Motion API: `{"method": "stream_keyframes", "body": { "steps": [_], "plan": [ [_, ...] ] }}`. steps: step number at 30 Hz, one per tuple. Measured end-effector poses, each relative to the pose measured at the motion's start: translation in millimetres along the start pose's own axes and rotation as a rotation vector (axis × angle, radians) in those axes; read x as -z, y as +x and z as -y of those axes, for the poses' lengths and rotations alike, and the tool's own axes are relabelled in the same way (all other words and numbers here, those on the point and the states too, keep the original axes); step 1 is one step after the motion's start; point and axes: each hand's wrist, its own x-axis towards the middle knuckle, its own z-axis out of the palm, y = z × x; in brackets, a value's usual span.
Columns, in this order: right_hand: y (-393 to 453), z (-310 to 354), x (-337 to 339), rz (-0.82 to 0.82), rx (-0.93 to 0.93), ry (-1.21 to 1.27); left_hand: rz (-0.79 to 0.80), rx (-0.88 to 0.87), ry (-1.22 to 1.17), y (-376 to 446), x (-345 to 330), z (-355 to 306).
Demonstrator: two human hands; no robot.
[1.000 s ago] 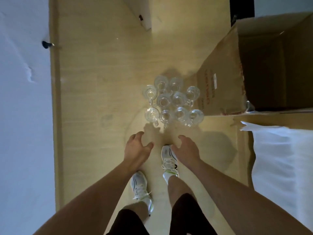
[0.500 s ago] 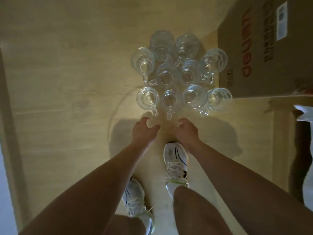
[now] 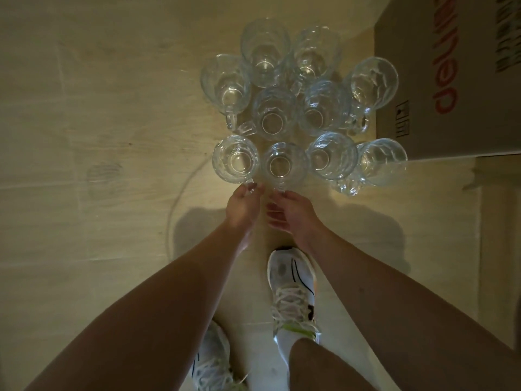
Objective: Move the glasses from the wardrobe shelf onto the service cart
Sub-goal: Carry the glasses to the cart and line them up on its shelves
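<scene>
Ten clear handled glasses (image 3: 304,108) stand upright in a tight cluster on the pale wooden shelf (image 3: 98,122), just left of a cardboard box (image 3: 451,80). The left hand (image 3: 242,206) pinches the handle of the front-left glass (image 3: 235,159). The right hand (image 3: 290,213) grips the handle of the adjacent front glass (image 3: 283,164), fingers curled.

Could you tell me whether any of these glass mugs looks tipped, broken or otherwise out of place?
Nothing stands out. The glass mugs all stand upright in a tight cluster on the wooden surface beside the cardboard box, with no visible chips or spills. The left hand and right hand each meet a front-row mug's handle.
</scene>
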Motion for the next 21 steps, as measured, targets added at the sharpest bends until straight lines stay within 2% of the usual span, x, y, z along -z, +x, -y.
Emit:
{"method": "stream_keyframes", "body": {
  "steps": [3,6,9,15,21],
  "plan": [
    [2,-6,0,-0.025,0.035,-0.043,0.033,0.015,-0.126,-1,-1,1],
    [-1,-9,5,-0.078,0.090,-0.101,-0.006,-0.011,-0.173,-9,5,-2],
    [-23,-10,10,-0.093,0.064,-0.066,-0.012,0.018,-0.205,-30,19,-7],
    [-122,1,7,-0.121,0.007,-0.063,-0.014,0.064,-0.154,-118,59,-21],
    [-251,61,-3,-0.108,0.053,-0.122,-0.043,0.059,-0.194,-230,106,-75]
  ]
}}
